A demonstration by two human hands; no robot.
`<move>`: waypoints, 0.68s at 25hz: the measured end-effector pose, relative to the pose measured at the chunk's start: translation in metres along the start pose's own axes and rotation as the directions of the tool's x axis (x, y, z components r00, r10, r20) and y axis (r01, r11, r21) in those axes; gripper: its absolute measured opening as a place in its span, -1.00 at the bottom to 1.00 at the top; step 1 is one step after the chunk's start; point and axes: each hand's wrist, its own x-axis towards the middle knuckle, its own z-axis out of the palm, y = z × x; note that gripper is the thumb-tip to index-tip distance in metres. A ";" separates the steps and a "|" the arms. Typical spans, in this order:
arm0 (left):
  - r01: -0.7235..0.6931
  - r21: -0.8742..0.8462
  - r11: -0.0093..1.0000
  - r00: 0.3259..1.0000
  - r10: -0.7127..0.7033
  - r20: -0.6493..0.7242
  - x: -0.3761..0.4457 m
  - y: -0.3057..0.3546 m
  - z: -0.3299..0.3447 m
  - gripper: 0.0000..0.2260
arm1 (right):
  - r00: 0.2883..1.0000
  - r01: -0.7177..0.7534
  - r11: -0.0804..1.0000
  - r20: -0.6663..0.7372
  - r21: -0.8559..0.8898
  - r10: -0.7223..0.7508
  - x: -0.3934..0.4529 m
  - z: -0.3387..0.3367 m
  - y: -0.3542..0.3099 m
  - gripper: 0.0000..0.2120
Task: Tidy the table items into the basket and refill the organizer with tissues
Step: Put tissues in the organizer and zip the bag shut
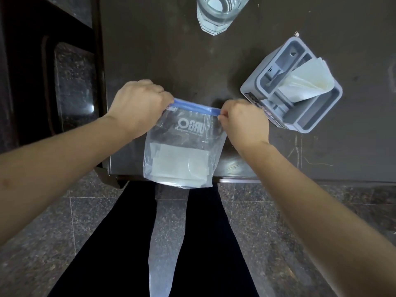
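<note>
Fingers (168,101) of both hands pinch blue zip strip (196,108) of clear plastic tissue bag (182,151) left of grey plastic organizer (310,123); likely resealing or opening, next slide along seal.

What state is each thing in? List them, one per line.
Clear plastic zip bag with blue seal strip: held up at the table edge, white tissues inside.
Left hand: gripping the strip's left end.
Right hand: pinching the strip's right end.
Grey plastic organizer: upright, holding white tissues.
Clear drinking glass: upright on the table.
</note>
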 end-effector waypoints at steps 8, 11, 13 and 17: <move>0.081 -0.046 0.996 0.997 -0.082 -0.005 0.018 -0.001 -0.015 -0.92 | 0.975 0.105 0.967 -0.169 -0.231 -0.146 0.000 -0.003 -0.002 -0.87; -0.137 0.065 0.988 0.990 0.139 -0.031 0.006 -0.004 -0.002 -0.91 | 0.933 0.215 0.868 -0.169 -0.447 -0.318 -0.006 -0.002 0.001 -0.78; -0.186 0.077 0.979 0.982 0.187 0.002 -0.004 -0.004 0.006 -0.87 | 0.918 0.260 0.841 -0.148 -0.474 -0.368 -0.013 -0.003 0.003 -0.73; -0.056 0.050 0.997 0.998 0.055 0.029 -0.007 0.000 0.003 -0.83 | 0.917 0.311 0.866 -0.115 -0.391 -0.382 -0.016 -0.004 0.008 -0.89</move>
